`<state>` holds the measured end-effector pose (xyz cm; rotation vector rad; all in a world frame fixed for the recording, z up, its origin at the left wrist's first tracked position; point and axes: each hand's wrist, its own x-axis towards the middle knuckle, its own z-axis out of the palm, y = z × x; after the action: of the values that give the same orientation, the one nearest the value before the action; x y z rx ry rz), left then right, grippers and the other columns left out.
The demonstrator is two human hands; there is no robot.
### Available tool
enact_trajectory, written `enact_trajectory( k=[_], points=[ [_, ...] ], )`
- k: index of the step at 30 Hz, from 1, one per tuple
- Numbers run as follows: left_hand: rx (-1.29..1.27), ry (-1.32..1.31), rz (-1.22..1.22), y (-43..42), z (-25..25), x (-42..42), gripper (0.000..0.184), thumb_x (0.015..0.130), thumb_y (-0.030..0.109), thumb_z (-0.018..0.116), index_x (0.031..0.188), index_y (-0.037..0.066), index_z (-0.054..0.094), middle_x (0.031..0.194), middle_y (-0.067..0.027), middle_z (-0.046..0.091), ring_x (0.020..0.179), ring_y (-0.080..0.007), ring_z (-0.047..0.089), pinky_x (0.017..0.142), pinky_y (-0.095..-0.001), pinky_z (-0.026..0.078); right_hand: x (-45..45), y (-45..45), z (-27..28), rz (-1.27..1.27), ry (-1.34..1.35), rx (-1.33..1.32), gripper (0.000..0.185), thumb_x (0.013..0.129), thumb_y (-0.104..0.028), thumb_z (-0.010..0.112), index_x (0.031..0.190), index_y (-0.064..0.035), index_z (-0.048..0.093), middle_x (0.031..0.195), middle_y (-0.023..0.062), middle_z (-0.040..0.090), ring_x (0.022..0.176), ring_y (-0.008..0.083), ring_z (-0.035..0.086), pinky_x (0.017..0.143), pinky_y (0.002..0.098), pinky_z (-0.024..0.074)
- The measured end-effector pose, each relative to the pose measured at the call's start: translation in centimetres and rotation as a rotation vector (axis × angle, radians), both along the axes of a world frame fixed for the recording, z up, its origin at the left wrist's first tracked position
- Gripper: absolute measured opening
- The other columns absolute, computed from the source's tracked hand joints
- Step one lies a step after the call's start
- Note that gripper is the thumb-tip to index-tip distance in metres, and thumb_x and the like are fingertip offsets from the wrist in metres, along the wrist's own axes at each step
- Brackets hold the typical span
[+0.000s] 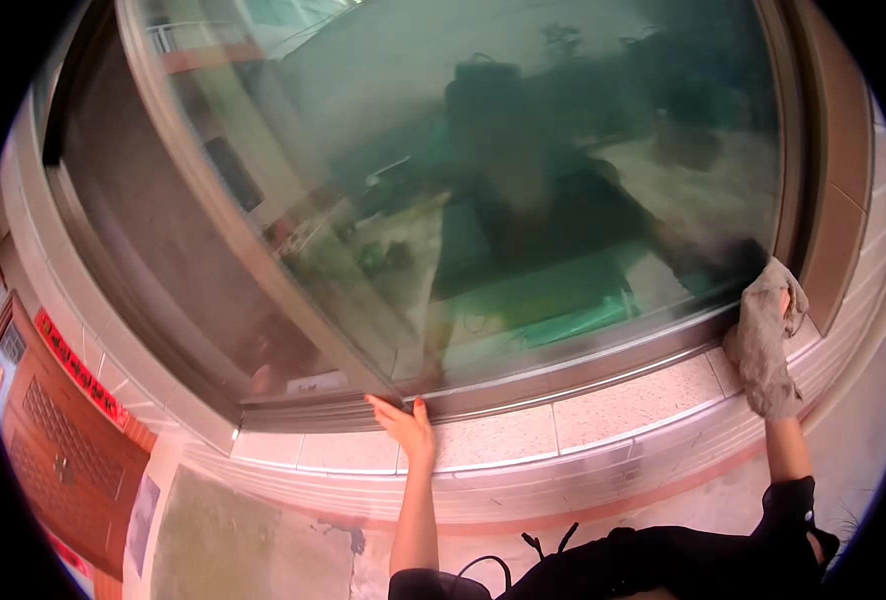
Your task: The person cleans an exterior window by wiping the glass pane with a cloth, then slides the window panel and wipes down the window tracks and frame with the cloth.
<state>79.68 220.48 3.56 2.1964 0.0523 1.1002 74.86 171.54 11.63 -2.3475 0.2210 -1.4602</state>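
A greyish-brown cloth (766,365) is bunched around my right hand (786,302) at the lower right corner of the window. Only a little of that hand shows through the folds; most of its fingers are hidden. The cloth touches the window frame and hangs over the tiled sill (503,437). My left hand (409,430) rests on the sill's inner edge, fingers apart and holding nothing, with its tips against the bottom window frame (583,375). Above both hands stands the large glass pane (563,200), which reflects a dark figure and a yard.
To the left of the pane is a darker window section (163,200) behind the sliding frame. A brown panelled door (73,450) with a red paper strip (81,365) stands at far left. Below the sill runs a tiled wall, with concrete ground (253,540) at its foot.
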Motion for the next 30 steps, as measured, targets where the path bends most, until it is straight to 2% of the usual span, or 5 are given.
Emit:
enact_trajectory(
  k=[8,16,21,27,30],
  points=[
    [-0.066,0.037,-0.003,-0.3,0.3,-0.1,0.087,0.092,0.05,0.046,0.146,0.0,0.0,0.142,-0.0296,0.02,0.128,-0.0429,0.027,0.102,-0.0506,0.025,4.3,20.4,10.0,0.501,-0.069,-0.462,0.029,0.086,-0.031,0.053,0.099,-0.0066,0.061,0.094,0.012,0.063,0.09,0.0283,0.061,0.078,0.0355,0.0487],
    [-0.241,-0.013,-0.096,0.0,1.3,-0.6,0.075,0.095,0.055,0.031,0.147,0.005,0.011,0.136,-0.0237,0.03,0.123,-0.0376,0.032,0.102,-0.0489,0.022,12.0,32.6,26.4,0.376,-0.454,-0.581,0.028,0.087,-0.032,0.053,0.096,-0.0069,0.062,0.09,0.011,0.064,0.087,0.028,0.062,0.075,0.0353,0.0494],
    [-0.534,-0.244,-0.132,0.5,0.6,-0.3,0.072,0.096,0.051,0.033,0.146,0.004,0.011,0.127,-0.0182,0.034,0.116,-0.0299,0.037,0.102,-0.0432,0.025,8.0,35.7,16.9,0.593,-0.253,-0.684,0.028,0.087,-0.032,0.053,0.094,-0.0071,0.062,0.088,0.0104,0.064,0.084,0.0279,0.062,0.074,0.0351,0.0499],
    [-0.731,-0.453,-0.131,1.4,-0.7,-0.1,0.046,0.097,0.035,0.039,0.135,0.01,0.033,0.118,-0.0092,0.042,0.1,-0.0191,0.043,0.092,-0.0359,0.037,-0.7,36.0,6.5,1.112,0.695,-0.376,0.028,0.087,-0.032,0.053,0.092,-0.0073,0.063,0.085,0.0096,0.064,0.082,0.0277,0.063,0.072,0.035,0.0504],
    [-1.029,-0.565,-0.263,3.8,-2.6,0.5,0.047,0.096,0.042,0.037,0.124,0.005,0.043,0.106,-0.0091,0.047,0.097,-0.0199,0.045,0.089,-0.0334,0.036,1.5,36.3,-2.3,1.349,0.087,-0.028,0.026,0.087,-0.034,0.052,0.091,-0.0112,0.064,0.083,0.0105,0.065,0.081,0.0278,0.064,0.072,0.0392,0.0499]
  ],
)
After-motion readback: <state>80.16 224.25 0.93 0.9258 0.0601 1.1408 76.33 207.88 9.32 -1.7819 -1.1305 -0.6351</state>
